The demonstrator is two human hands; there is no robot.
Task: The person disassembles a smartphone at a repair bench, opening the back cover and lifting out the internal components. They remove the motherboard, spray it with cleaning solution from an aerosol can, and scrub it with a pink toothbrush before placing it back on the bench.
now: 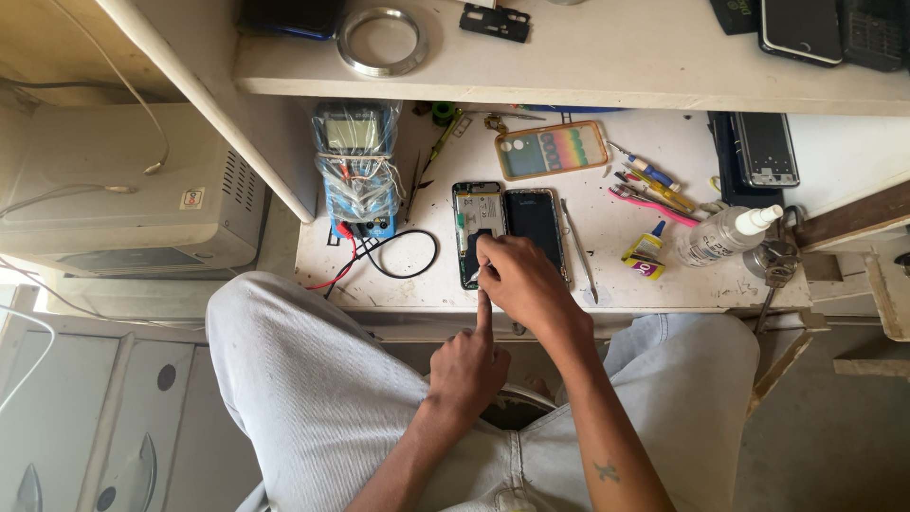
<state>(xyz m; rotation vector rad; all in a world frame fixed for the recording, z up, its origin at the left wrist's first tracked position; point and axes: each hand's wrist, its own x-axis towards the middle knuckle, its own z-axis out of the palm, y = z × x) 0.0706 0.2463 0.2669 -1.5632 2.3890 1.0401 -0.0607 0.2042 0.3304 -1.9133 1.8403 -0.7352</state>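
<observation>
Here, both hands point(502, 294) meet at the opened phone point(477, 228), tweezers point(579, 248) just beside.

White, scuffed worktop point(607, 270). By the left edge: wrapped multimeter point(356, 161), red and black leads point(379, 254) trailing toward the front. Mid-front: opened phone point(477, 213), dark screen point(535, 223) touching it, tweezers point(579, 248) just beside. Toward the back: rainbow case point(553, 149). Right of centre: pens point(649, 185), glue tube point(647, 251), spray bottle point(725, 234). Back right: phone frame point(766, 149). Shelf point(607, 57) above: metal ring point(383, 40), black bracket point(495, 21), phones point(801, 30).
</observation>
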